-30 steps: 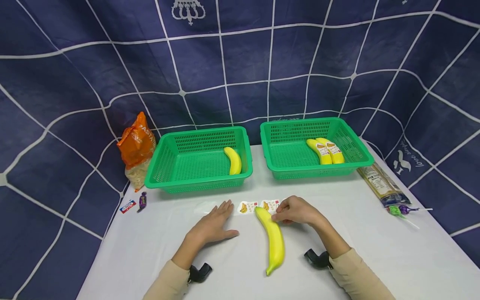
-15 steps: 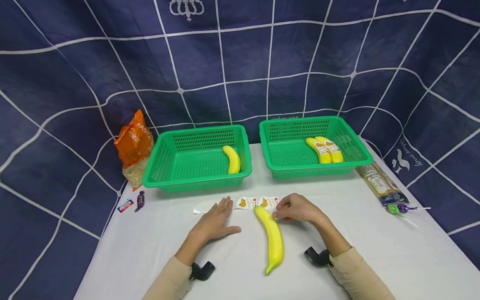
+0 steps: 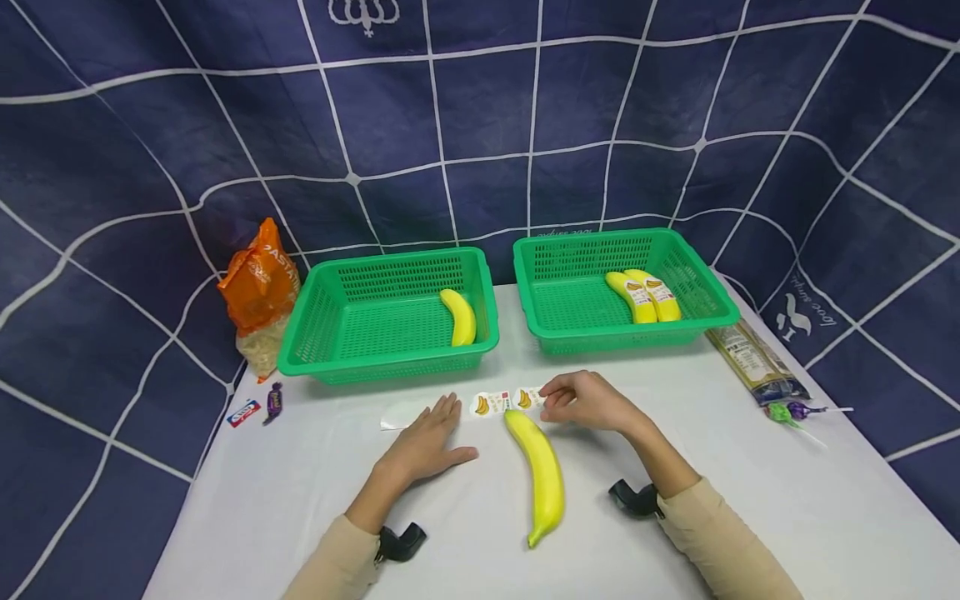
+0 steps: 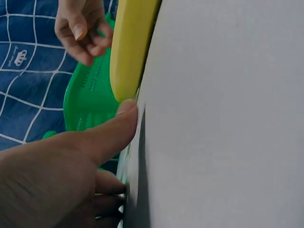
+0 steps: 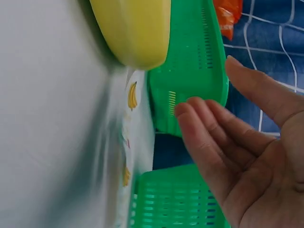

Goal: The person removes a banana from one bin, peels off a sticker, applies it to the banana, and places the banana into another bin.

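Left hand (image 3: 425, 442) lies flat, fingers spread; right hand (image 3: 585, 400) hovers, fingers loosely curled, holding nothing.

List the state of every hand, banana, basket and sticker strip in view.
left hand: flat on the table, fingers straight, on the strip's bare end.
right hand: fingers bent at the strip's other end; grip unclear.
sticker strip: flat on the table, two stickers showing.
loose banana: lying on the table, unlabelled.
left basket: holds one unlabelled banana.
right basket: holds two labelled bananas.
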`<state>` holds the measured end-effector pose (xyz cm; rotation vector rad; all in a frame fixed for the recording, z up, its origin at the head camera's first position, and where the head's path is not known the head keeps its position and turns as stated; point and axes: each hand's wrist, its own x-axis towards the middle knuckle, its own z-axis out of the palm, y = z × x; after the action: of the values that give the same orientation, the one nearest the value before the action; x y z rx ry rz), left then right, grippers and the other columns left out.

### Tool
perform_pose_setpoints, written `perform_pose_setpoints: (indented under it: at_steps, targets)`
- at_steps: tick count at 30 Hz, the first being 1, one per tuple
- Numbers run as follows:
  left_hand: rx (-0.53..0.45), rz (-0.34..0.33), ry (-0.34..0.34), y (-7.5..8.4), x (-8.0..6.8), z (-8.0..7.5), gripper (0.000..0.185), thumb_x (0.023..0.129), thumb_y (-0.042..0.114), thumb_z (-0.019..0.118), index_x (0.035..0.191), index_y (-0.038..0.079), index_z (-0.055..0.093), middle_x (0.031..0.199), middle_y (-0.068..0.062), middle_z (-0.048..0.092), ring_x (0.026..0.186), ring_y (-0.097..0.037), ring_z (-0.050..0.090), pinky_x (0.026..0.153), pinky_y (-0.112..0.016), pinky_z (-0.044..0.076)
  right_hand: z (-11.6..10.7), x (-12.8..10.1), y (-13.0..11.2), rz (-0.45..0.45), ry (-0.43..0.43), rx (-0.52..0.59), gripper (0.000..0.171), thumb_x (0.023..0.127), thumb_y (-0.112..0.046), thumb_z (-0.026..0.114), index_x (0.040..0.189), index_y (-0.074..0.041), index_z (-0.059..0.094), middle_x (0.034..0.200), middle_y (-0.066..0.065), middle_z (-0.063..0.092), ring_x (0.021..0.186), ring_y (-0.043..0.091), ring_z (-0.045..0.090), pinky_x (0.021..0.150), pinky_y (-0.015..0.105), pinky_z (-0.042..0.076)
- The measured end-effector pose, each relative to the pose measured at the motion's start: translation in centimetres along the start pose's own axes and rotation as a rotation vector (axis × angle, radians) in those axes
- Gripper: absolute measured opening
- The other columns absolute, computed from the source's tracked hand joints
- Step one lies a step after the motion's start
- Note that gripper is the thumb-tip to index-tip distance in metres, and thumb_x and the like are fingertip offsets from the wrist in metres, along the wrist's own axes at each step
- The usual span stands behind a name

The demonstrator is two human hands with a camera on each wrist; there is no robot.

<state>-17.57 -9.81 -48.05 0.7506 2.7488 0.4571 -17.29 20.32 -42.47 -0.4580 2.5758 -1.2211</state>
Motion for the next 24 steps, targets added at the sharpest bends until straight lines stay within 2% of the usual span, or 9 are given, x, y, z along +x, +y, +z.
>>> perform_pose_setpoints:
  at_steps: [5,8,11,18,21,24]
  targets:
    - [0.003,0.013,0.034,0.6,0.6,0.2,0.089,0.091,0.057,0.057,0.149,-0.005,0.031,0.160,-0.019,0.024,0.150,-0.031,0.021,0.122,-0.048,0.021,-0.8,1.7,-1.3,-0.087,-0.007,-0.085,0.036,0.081,-0.018,0.079,0.109,0.002,0.070,0.093,0.006,0.072,0.083,0.011,0.065,0.074,0.023,0.056]
    - [0.030,0.015,0.029,0.6,0.9,0.3,0.089,0.091,0.057,0.056,0.150,-0.004,0.031,0.160,-0.019,0.025,0.150,-0.031,0.022,0.122,-0.048,0.022,-0.6,3.1,-1.8,-0.126,-0.038,-0.130,0.035,0.081,-0.017,0.078,0.110,0.001,0.070,0.096,0.009,0.073,0.084,0.010,0.065,0.075,0.022,0.057]
    - [0.043,0.012,0.019,0.5,0.9,0.4,0.088,0.091,0.057,0.056,0.150,-0.004,0.031,0.160,-0.018,0.025,0.150,-0.031,0.022,0.122,-0.047,0.022,-0.2,4.5,-2.1,-0.169,-0.076,-0.198,0.033,0.081,-0.016,0.078,0.110,0.000,0.070,0.098,0.011,0.073,0.085,0.011,0.064,0.077,0.021,0.056]
    - [0.031,0.030,0.026,0.4,0.8,0.2,0.088,0.091,0.055,0.058,0.149,-0.005,0.032,0.159,-0.020,0.026,0.149,-0.032,0.023,0.121,-0.050,0.023,1.3,7.3,-2.0,-0.235,-0.193,-0.339,0.031,0.079,-0.012,0.080,0.108,-0.004,0.072,0.098,0.006,0.073,0.091,0.021,0.067,0.077,0.024,0.055]
    - [0.039,0.028,0.024,0.4,0.8,0.2,0.088,0.091,0.056,0.057,0.149,-0.005,0.032,0.159,-0.019,0.026,0.149,-0.031,0.023,0.121,-0.049,0.023,2.0,8.4,-1.7,-0.276,-0.253,-0.388,0.032,0.077,-0.007,0.079,0.108,-0.004,0.072,0.098,0.006,0.074,0.090,0.020,0.067,0.078,0.024,0.055]
    - [0.031,0.031,0.019,0.4,0.7,0.2,0.087,0.092,0.056,0.057,0.149,-0.004,0.032,0.160,-0.019,0.026,0.150,-0.031,0.023,0.121,-0.049,0.024,2.6,9.3,-1.6,-0.317,-0.275,-0.448,0.033,0.077,-0.005,0.078,0.109,-0.006,0.072,0.101,0.004,0.073,0.091,0.016,0.067,0.081,0.025,0.055]
